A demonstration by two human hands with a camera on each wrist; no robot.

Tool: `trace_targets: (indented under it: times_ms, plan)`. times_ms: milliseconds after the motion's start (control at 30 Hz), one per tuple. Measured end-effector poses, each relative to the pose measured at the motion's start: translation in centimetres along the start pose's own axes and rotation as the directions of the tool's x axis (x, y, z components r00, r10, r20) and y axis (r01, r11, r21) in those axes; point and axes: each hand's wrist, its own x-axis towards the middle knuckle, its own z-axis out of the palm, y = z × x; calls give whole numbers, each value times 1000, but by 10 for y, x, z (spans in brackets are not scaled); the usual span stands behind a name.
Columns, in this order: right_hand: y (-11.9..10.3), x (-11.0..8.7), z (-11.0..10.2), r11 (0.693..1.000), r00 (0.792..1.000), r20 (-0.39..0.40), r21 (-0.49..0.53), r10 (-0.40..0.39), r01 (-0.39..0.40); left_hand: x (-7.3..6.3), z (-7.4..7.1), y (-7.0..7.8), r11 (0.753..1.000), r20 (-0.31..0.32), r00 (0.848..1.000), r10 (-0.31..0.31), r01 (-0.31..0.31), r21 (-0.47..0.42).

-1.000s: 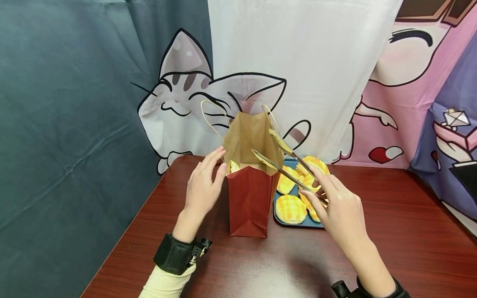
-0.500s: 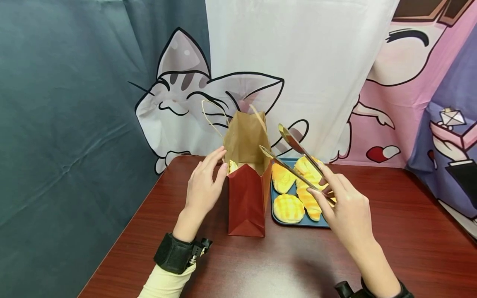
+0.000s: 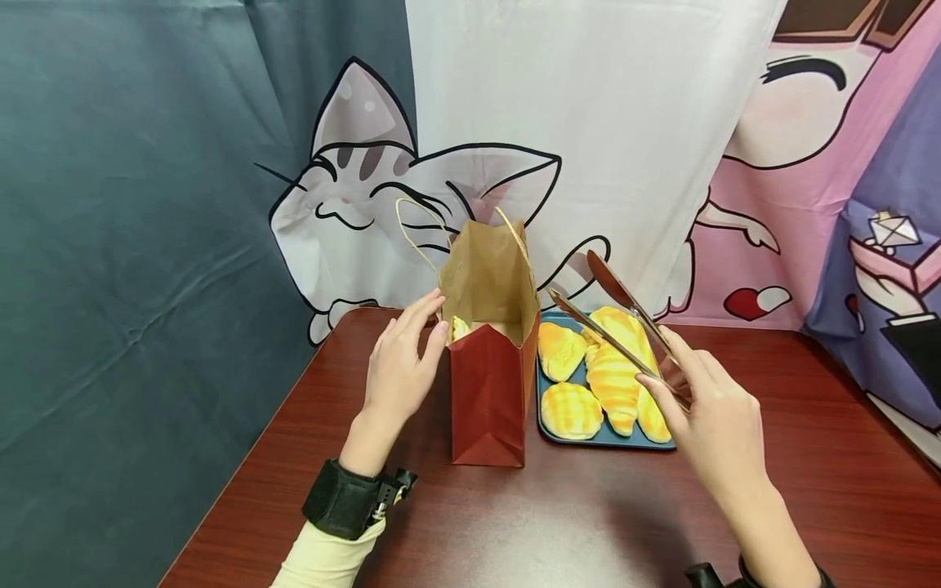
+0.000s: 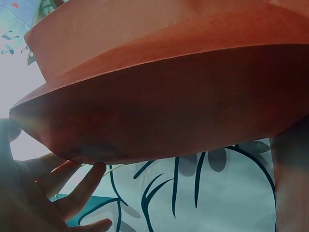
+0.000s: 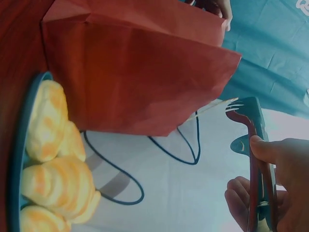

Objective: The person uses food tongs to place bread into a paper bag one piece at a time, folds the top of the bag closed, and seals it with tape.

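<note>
Head view: A red paper bag (image 3: pixel 488 400) is stood upright on the table (image 3: pixel 559 523) at the centre of the frame. Its left upper edge is touched by the left hand (image 3: pixel 400 359), left of centre, with the fingers extended. A pair of tongs (image 3: pixel 612 282) is gripped by the right hand (image 3: pixel 716 416), right of centre; the two tips are held apart above a blue tray (image 3: pixel 610 433). A round bun (image 3: pixel 572 412), a croissant (image 3: pixel 616 380) and other bread pieces are carried on the tray, just right of the bag. A small yellow-white piece (image 3: pixel 459 328) is seen inside the bag's left edge. A cat-printed cloth (image 3: pixel 353 188) is hung behind.

Left wrist view: The upper frame is filled by the bag. The left fingers are spread at lower left—fingertips at the paper's lower edge.

Right wrist view: The tongs are pinched between thumb and fingers at lower right. The bag is shown at the top, the loaded tray at lower left.
</note>
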Motion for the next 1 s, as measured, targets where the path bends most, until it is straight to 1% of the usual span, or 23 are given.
trace_targets:
  times_ms: [333,767,1000]
  plan:
    - [18,-14,-3,999,1000,-6,-43,24,-24,1,0,-1,1000,3,1000,0,0,9]
    - [33,-31,-2,993,995,58,-82,85,-80,0,-1,-1,1000,8,1000,-2,2,13]
    - [38,-36,1,988,984,112,-91,139,-129,0,-1,0,1000,8,1000,-5,5,10]
